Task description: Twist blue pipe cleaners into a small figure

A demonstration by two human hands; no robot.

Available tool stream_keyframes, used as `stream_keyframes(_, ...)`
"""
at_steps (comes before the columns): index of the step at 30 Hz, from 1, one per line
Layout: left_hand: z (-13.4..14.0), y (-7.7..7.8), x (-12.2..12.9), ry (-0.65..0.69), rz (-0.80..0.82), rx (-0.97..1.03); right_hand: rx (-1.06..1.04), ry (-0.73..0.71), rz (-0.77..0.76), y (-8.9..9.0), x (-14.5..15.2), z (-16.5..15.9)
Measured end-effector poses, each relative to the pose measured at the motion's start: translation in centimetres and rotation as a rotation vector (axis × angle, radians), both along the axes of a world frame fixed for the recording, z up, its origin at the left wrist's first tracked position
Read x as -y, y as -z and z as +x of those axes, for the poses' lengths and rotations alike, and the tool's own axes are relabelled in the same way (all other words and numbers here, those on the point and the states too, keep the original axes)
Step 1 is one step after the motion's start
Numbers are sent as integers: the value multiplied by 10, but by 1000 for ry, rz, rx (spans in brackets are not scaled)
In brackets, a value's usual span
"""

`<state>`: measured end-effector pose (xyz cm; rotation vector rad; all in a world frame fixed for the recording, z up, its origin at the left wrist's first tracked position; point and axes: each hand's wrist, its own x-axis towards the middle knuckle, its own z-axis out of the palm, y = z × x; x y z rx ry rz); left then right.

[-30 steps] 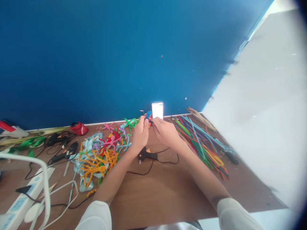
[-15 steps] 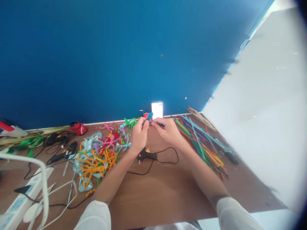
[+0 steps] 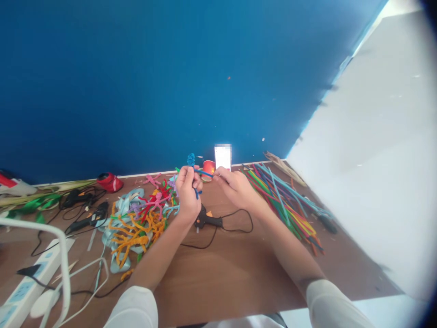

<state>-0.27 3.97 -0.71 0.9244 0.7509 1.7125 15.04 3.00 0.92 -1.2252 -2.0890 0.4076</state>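
Pinched between left thumb and curled fingers, a fuzzy blue pipe-cleaner figure [image 3: 190,160] stood up from the person's left hand [image 3: 188,193], its knobbly coiled top above the knuckles and bent blue ends at the inner side of the hand. From it a straight blue strand [image 3: 205,173] ran across, sloping slightly down, to the right hand [image 3: 236,186], whose thumb and forefinger were closed on the far end; exactly how the tips met was probably too small to judge.

Just behind the strand: a red paper cup [image 3: 209,167], and beside it a bright-screened phone [image 3: 223,157] upright near the blue wall [image 3: 177,82]. Below the hands, a black glue gun with an orange trigger [image 3: 210,220] lay on the brown wooden table [image 3: 225,282]. Left of the left hand: tangled orange pipe-cleaner pieces [image 3: 131,240] and a pink pipe-cleaner figure [image 3: 158,200]. Right of the right hand: a loose spread of multicoloured straight stems [image 3: 282,200].
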Motion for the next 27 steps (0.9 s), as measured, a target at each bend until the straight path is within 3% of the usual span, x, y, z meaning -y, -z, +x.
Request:
stream_keyframes(5,-1,-2,-2,40,-36,-21,168,78,53,0,-1,3)
stream_keyframes(11,-2,3,-6,119,-5,-255,396,188,213,4,-10,13)
stream_keyframes(15,-6,8,-8,98,60,-466,393,163,190,5,-13,16)
stream_keyframes(20,-11,9,-15,94,11,-626,320,192,184,2,-11,16)
stream_keyframes(27,-16,13,-15,15,76,-828,475,144,142,0,-10,15)
